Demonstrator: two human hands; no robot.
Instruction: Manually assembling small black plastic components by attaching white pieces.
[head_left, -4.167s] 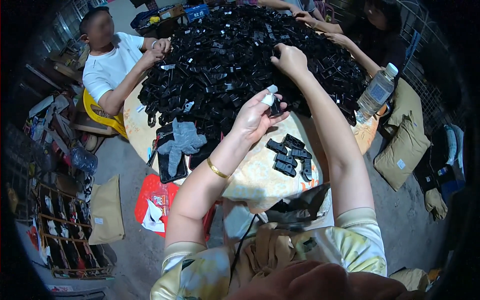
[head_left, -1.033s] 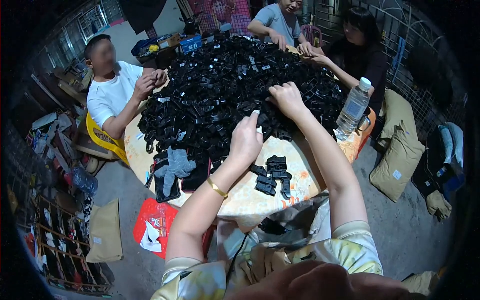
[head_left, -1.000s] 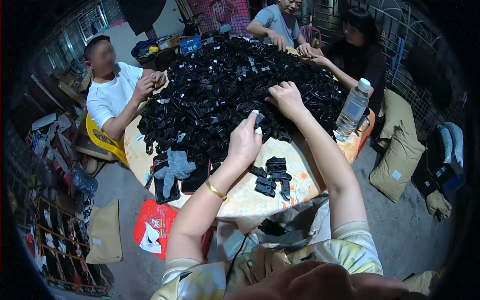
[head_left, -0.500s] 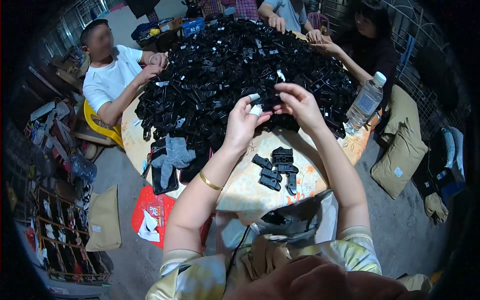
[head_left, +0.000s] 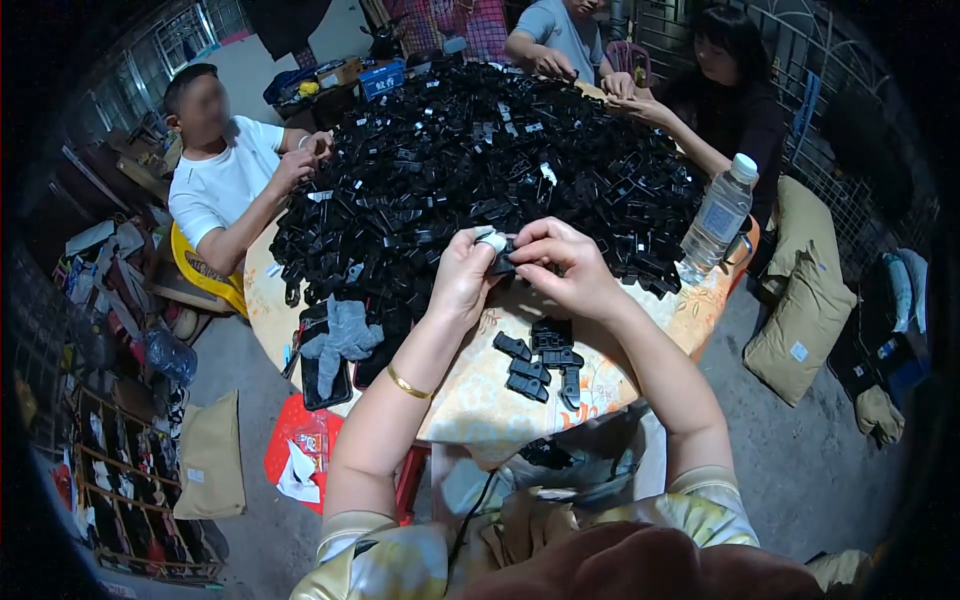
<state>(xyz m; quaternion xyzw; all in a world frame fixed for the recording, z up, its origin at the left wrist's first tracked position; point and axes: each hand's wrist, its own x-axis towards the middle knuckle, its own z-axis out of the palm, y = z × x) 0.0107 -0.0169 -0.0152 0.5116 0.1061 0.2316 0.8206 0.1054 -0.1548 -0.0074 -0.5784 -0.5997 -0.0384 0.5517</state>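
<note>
A wide heap of small black plastic parts (head_left: 450,150) covers most of the round table. At its near edge my left hand (head_left: 465,275), with white wraps on its fingertips and a gold bangle on the wrist, grips a black plastic part (head_left: 503,258). The fingers of my right hand (head_left: 570,268) pinch the same part from the other side; much of it is hidden between them. Several black plastic pieces (head_left: 540,360) lie in a small group on the patterned tablecloth (head_left: 460,400), just below my hands.
Left of my left forearm are a grey glove (head_left: 343,340) and a dark phone (head_left: 325,380). A clear water bottle (head_left: 718,220) stands at the table's right. Three people sit around the heap. Stuffed tan sacks (head_left: 800,320) and a red stool (head_left: 295,450) are on the floor.
Both hands have come nearer to me and closer together, now closed around the black part. The view has shifted slightly. The pieces on the cloth keep their arrangement.
</note>
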